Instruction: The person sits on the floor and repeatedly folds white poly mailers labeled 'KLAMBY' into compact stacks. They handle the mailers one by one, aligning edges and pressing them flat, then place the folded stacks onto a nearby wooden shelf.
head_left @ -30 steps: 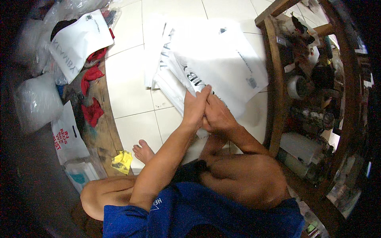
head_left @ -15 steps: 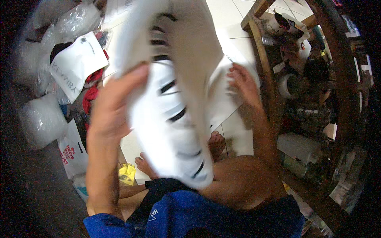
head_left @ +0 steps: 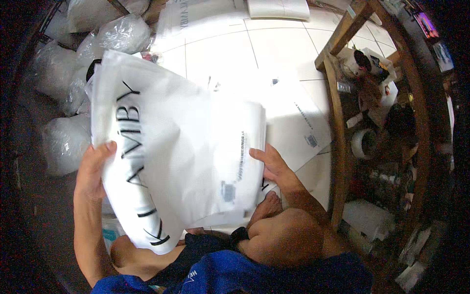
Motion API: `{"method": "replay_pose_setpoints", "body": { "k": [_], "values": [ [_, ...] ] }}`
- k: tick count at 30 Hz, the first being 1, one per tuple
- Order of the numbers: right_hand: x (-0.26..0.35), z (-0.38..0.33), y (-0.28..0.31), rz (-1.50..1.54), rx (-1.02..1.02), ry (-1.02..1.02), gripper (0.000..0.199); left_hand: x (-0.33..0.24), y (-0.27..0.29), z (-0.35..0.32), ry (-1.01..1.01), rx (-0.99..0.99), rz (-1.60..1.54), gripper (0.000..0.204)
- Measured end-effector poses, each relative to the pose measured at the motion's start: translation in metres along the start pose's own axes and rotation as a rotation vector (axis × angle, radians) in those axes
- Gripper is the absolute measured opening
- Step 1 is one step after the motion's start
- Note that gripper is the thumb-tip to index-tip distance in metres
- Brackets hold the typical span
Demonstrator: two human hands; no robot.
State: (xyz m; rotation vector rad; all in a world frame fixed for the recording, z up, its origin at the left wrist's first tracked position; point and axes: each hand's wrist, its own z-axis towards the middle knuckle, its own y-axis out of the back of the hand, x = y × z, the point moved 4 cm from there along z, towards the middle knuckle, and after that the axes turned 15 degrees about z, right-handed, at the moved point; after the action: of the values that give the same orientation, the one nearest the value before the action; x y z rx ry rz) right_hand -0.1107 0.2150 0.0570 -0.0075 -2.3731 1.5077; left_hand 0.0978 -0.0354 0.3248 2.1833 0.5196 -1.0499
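Observation:
A stack of large white plastic mailer bags [head_left: 171, 142] with black print spreads out between my two hands, above my lap. My left hand [head_left: 93, 169] grips the left edge, its thumb lying on the top face. On the opposite edge, my right hand [head_left: 271, 164] pinches the layers, thumb on top; the other fingers are mostly hidden underneath. Several layers show along the upper left and right borders. More white printed bags [head_left: 301, 117] lie on the floor just beyond my right hand.
Clear plastic bundles [head_left: 66, 142] pile up on the left. A wooden frame [head_left: 336, 127] stands close on the right, with a roll of tape [head_left: 364, 143] and clutter on its shelves. Further off on the tiled floor [head_left: 215, 54] lies a white stack [head_left: 279, 9].
The bags, curled and held upright before, are now lowered and opened out flatter. My left hand has moved left and down; my right hand has come inward onto the bags' right edge.

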Motion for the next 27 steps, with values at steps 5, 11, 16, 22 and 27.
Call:
{"method": "replay_pose_setpoints", "body": {
  "k": [5, 11, 16, 22, 27],
  "values": [
    [0.041, 0.004, 0.019, -0.408, -0.248, 0.165, 0.041, -0.007, -0.021, -0.005, 0.085, -0.033, 0.137, 0.046],
    [0.112, -0.008, -0.009, -0.381, -0.157, 0.411, 0.039, -0.008, -0.024, 0.015, 0.174, -0.134, 0.169, 0.047],
    [0.110, 0.000, 0.000, -0.560, -0.143, 0.310, 0.034, -0.029, -0.040, 0.030, 0.059, -0.132, 0.163, 0.042],
    [0.133, 0.006, -0.009, -0.135, -0.035, 0.398, 0.035, -0.075, -0.044, 0.034, -0.060, -0.179, 0.160, 0.055],
    [0.082, 0.044, 0.013, -0.310, -0.168, 0.187, 0.044, -0.107, -0.076, 0.035, -0.144, -0.152, 0.235, 0.064]
  ]
}}
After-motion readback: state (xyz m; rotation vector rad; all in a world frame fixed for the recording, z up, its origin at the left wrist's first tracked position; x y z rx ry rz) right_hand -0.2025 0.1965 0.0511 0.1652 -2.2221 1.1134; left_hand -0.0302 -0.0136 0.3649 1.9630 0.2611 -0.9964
